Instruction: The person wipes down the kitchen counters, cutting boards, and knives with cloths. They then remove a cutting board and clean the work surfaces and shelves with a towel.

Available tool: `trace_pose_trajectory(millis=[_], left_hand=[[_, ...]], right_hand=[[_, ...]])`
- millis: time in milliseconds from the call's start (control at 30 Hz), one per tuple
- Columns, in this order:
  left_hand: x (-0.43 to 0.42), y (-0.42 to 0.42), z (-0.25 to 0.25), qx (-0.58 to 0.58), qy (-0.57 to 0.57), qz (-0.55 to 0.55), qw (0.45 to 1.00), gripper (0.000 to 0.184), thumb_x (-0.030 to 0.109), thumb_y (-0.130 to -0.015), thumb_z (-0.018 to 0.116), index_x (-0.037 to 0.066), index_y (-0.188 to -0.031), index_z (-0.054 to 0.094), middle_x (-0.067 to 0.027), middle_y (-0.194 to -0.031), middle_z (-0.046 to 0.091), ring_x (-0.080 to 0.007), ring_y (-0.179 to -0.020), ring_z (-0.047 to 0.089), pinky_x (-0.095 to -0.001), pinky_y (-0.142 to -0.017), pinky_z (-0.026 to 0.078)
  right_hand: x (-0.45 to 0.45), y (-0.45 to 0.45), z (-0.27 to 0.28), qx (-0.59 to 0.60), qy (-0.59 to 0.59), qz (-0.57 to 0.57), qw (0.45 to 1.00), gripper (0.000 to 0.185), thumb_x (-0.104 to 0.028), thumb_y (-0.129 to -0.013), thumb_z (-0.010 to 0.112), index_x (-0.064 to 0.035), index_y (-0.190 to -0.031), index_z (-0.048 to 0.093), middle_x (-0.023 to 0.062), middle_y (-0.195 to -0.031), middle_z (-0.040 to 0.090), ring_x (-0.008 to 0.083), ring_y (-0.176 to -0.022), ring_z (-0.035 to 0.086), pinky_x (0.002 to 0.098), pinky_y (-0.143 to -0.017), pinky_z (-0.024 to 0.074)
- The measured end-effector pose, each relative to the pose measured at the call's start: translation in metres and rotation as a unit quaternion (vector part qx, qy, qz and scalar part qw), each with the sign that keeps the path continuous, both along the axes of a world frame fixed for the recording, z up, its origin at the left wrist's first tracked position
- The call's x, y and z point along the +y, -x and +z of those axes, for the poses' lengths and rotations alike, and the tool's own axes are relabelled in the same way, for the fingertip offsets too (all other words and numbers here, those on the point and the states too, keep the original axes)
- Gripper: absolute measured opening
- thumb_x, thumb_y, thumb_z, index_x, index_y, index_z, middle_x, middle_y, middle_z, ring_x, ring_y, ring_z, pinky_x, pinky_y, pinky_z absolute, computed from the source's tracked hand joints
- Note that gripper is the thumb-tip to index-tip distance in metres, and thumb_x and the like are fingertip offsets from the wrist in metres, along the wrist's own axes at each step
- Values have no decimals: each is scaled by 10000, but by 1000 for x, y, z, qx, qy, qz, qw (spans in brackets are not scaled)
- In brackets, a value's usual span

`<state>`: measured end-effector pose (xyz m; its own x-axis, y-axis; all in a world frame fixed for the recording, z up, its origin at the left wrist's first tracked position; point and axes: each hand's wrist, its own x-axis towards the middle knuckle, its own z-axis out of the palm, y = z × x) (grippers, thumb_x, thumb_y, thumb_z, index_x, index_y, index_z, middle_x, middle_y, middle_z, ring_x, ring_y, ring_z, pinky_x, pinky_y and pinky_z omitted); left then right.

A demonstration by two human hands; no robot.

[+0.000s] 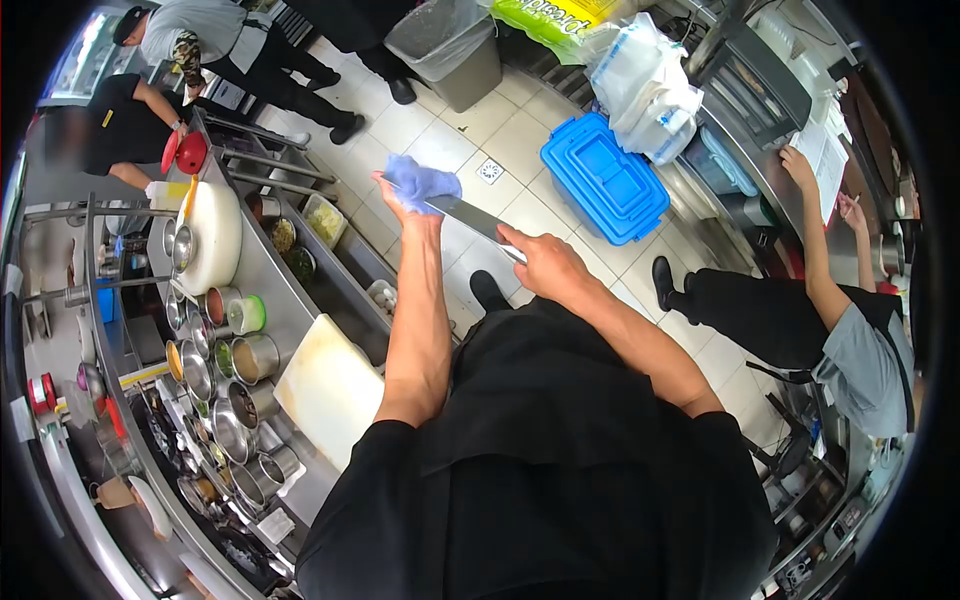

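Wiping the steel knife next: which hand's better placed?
Left, likely: the left hand holds the crumpled pale-blue cloth at the far end of the long steel knife, while the right hand grips its other end.

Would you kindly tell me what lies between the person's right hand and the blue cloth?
The knife blade spans that stretch, reaching from the right hand to the blue cloth at the left hand; the head view shows this.

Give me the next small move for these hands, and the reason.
Probably slide the bluish cloth carefully along the knife, keeping the palm clear of the edge. The left hand holds the cloth at the blade's far end, the right hand grips the knife's other end, and the stretch of blade between them is uncovered.
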<state>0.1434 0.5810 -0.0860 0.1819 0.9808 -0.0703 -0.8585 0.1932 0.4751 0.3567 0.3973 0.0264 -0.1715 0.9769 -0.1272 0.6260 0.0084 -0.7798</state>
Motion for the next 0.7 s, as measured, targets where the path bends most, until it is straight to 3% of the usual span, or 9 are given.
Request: trace_pose_trajectory(millis=[100,133,167,233,333,433,500,567,700], left_hand=[[2,-4,21,138,70,34,987,609,690,-872,333,123,-904,555,-19,-768,537,-176,-693,531,-356,-636,476],[-5,-30,58,221,112,137,959,590,680,-882,338,129,-840,543,-14,-703,513,-162,-656,507,-332,-620,462],[5,-24,42,221,110,132,960,590,680,-882,338,129,-840,543,-14,-703,513,-162,-656,507,-332,-620,462],[34,15,-2,450,116,219,858,621,687,-889,274,129,-911,545,-20,-785,528,-195,-735,517,-350,-618,453],[40,67,-5,278,115,104,948,637,668,-901,247,107,-937,547,-78,-869,568,-232,-799,549,-413,-692,487],[1,52,23,159,54,-26,985,583,594,-925,299,79,-1039,547,-113,-1004,593,-268,-917,575,-463,-817,484],[-53,-11,92,11,178,-51,983,468,450,-936,403,59,-1164,519,-121,-1116,583,-277,-1041,558,-463,-906,448],[-69,-41,93,29,7,-212,977,410,219,-893,518,40,-1258,465,-118,-1209,552,-279,-1145,513,-485,-967,405],[-66,-86,57,251,113,-86,958,439,-38,-780,604,-1,-1205,502,-118,-1150,579,-277,-1072,556,-453,-946,435]], right_hand=[[3,-1,6,-6,93,9,996,520,-104,-768,601,-107,-1279,506,198,-851,652,364,-784,634,428,-723,508],[0,-1,3,66,69,6,995,505,-107,-767,600,-98,-1266,518,203,-859,651,368,-785,633,428,-725,508],[-3,-2,2,139,44,4,989,492,-111,-766,599,-89,-1252,530,207,-868,650,372,-785,632,428,-726,508],[-15,-13,16,128,65,-10,990,487,-119,-761,608,-99,-1243,546,195,-846,652,368,-781,632,442,-707,507],[-30,-26,26,-125,-12,-79,989,281,-128,-741,623,36,-965,578,212,-719,626,377,-696,627,449,-638,506],[-10,-30,4,-140,-107,-125,977,225,-131,-722,630,48,-820,534,214,-677,611,375,-626,619,445,-594,507],[6,-25,-17,-179,-144,-126,965,171,-95,-719,598,39,-802,531,197,-667,609,345,-587,624,427,-543,506],[23,-16,-35,-218,-188,-126,949,112,-56,-722,554,21,-801,541,190,-668,614,316,-563,632,407,-499,501],[35,6,-43,-236,-213,-79,945,92,-53,-730,527,10,-795,542,179,-658,609,307,-554,636,391,-470,497]])
